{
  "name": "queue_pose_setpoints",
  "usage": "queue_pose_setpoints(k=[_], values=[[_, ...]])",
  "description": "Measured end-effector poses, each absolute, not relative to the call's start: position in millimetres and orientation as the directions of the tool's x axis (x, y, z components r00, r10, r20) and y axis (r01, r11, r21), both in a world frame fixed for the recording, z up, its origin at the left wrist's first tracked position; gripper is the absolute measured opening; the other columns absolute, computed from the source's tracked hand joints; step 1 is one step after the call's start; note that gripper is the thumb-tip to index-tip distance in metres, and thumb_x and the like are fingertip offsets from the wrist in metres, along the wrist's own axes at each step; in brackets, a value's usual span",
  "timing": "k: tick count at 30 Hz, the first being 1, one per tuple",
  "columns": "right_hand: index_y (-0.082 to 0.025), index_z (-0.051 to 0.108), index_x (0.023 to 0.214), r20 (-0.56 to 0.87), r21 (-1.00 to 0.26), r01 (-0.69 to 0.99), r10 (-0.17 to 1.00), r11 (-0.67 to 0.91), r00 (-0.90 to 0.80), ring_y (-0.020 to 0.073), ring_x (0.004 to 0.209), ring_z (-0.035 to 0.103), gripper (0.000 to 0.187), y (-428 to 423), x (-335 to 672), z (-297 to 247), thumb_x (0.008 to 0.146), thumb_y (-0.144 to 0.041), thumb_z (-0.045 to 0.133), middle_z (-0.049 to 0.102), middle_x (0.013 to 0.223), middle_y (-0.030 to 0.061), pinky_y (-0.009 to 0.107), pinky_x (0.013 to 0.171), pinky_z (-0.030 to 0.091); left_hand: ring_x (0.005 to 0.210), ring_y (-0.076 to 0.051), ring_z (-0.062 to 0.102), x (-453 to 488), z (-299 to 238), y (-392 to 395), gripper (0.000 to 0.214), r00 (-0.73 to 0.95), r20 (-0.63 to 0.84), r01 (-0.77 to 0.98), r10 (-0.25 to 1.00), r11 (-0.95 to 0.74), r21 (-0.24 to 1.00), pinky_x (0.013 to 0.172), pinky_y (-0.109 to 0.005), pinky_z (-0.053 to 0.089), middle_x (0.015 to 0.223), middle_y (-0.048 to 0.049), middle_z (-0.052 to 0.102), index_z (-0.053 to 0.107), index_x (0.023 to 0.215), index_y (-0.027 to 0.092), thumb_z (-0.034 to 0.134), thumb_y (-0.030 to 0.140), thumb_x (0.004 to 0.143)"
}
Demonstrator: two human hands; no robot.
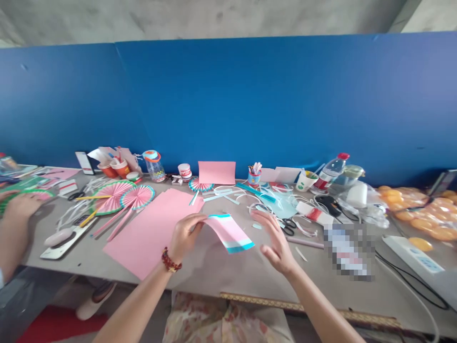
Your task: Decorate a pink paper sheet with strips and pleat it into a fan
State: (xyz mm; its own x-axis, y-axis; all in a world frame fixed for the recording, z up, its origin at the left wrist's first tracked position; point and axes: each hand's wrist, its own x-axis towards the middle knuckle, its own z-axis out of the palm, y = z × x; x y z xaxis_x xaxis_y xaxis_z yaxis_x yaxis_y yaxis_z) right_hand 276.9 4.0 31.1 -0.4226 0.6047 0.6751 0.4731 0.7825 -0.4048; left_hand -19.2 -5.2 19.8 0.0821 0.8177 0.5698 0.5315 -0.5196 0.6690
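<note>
My left hand pinches the left edge of a pink strip of paper that has blue bands along its two ends. The strip is held above the grey table, slightly curved and tilted. Just to its right, my right hand is open with fingers apart, not touching the strip. Beyond the right hand lie black-handled scissors. A large pink sheet lies flat to the left of my left hand.
Folded pink paper fans lie at the left. At the back stand a cup of pens, a paper cup and a water bottle. A power strip is at the right. Another person's hand is at far left.
</note>
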Motion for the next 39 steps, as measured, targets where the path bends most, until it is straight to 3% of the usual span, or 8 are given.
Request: queue_pose_setpoints(k=[3, 6, 12, 17, 21, 29, 33, 39], values=[[-0.018, 0.050, 0.139, 0.657, -0.134, 0.488, 0.446, 0.862, -0.608, 0.0328, 0.119, 0.055, 0.064, -2, 260, 59, 0.089, -0.057, 0.057, 0.063, 0.128, 0.0157, 0.053, 0.103, 0.040, 0.095, -0.018, 0.071, -13, 34, 1, 0.023, 0.099, 0.618, 0.576, 0.780, -0.551, 0.603, 0.086, -0.033, 0.057, 0.102, -0.0055, 0.075, 0.072, 0.105, 0.022, 0.053, 0.018, 0.095], [-0.023, 0.061, 0.124, 0.721, -0.074, 0.533, 0.414, 0.843, -0.555, 0.0227, 0.097, 0.064, 0.031, 1, 249, 82, 0.093, -0.020, 0.055, 0.073, 0.104, 0.0070, 0.041, 0.090, 0.048, 0.103, -0.019, 0.069, -9, 56, 1, 0.024, 0.145, 0.723, 0.610, 0.675, -0.637, 0.472, 0.094, -0.035, 0.055, 0.106, -0.0051, 0.075, 0.071, 0.109, 0.022, 0.053, 0.016, 0.095], [-0.026, 0.066, 0.117, 0.853, 0.049, 0.562, 0.257, 0.826, -0.454, 0.0239, 0.100, 0.062, 0.035, -21, 264, 87, 0.087, -0.010, 0.058, 0.074, 0.105, 0.0058, 0.040, 0.088, 0.048, 0.118, -0.019, 0.062, -16, 66, -32, 0.045, 0.296, 0.827, 0.560, 0.479, -0.788, 0.256, 0.099, -0.036, 0.053, 0.127, -0.0075, 0.067, 0.058, 0.132, 0.025, 0.053, 0.006, 0.091], [-0.024, 0.068, 0.116, 0.679, -0.014, 0.560, 0.420, 0.828, -0.603, 0.0221, 0.102, 0.062, 0.032, -39, 283, 24, 0.091, -0.012, 0.051, 0.072, 0.110, 0.0080, 0.038, 0.087, 0.050, 0.116, -0.018, 0.063, -17, 8, -52, 0.039, 0.436, 0.661, 0.590, 0.611, -0.749, 0.303, 0.096, -0.033, 0.055, 0.126, -0.0073, 0.067, 0.059, 0.130, 0.024, 0.050, 0.009, 0.095], [-0.022, 0.070, 0.111, 0.602, -0.023, 0.560, 0.458, 0.829, -0.654, 0.0212, 0.099, 0.063, 0.030, -43, 290, -12, 0.094, -0.012, 0.048, 0.073, 0.109, 0.0085, 0.035, 0.083, 0.051, 0.113, -0.018, 0.065, -12, -28, -57, 0.032, 0.497, 0.549, 0.622, 0.672, -0.717, 0.314, 0.096, -0.032, 0.055, 0.125, -0.0067, 0.068, 0.062, 0.125, 0.023, 0.048, 0.015, 0.097], [-0.022, 0.069, 0.110, 0.475, -0.072, 0.585, 0.543, 0.808, -0.693, 0.0221, 0.096, 0.065, 0.030, -40, 299, -33, 0.097, -0.017, 0.043, 0.073, 0.105, 0.0078, 0.035, 0.083, 0.053, 0.104, -0.020, 0.063, -2, -27, -53, 0.021, 0.536, 0.381, 0.695, 0.753, -0.650, 0.307, 0.088, -0.033, 0.055, 0.122, -0.0057, 0.067, 0.069, 0.103, 0.022, 0.049, 0.018, 0.096], [-0.020, 0.068, 0.110, 0.450, -0.089, 0.612, 0.580, 0.786, -0.679, 0.0249, 0.097, 0.065, 0.025, -43, 297, -39, 0.097, -0.027, 0.049, 0.071, 0.108, 0.0100, 0.039, 0.084, 0.053, 0.097, -0.019, 0.061, 6, -28, -50, 0.021, 0.506, 0.383, 0.704, 0.773, -0.627, 0.334, 0.083, -0.031, 0.052, 0.113, -0.0063, 0.065, 0.070, 0.101, 0.023, 0.049, 0.022, 0.097], [-0.019, 0.068, 0.104, 0.460, -0.089, 0.579, 0.549, 0.810, -0.698, 0.0208, 0.091, 0.066, 0.029, -42, 295, -41, 0.099, -0.018, 0.040, 0.072, 0.101, 0.0087, 0.034, 0.080, 0.053, 0.094, -0.017, 0.057, 14, -32, -49, 0.021, 0.506, 0.397, 0.681, 0.766, -0.637, 0.362, 0.081, -0.027, 0.048, 0.105, -0.0055, 0.061, 0.069, 0.106, 0.025, 0.049, 0.025, 0.098]])
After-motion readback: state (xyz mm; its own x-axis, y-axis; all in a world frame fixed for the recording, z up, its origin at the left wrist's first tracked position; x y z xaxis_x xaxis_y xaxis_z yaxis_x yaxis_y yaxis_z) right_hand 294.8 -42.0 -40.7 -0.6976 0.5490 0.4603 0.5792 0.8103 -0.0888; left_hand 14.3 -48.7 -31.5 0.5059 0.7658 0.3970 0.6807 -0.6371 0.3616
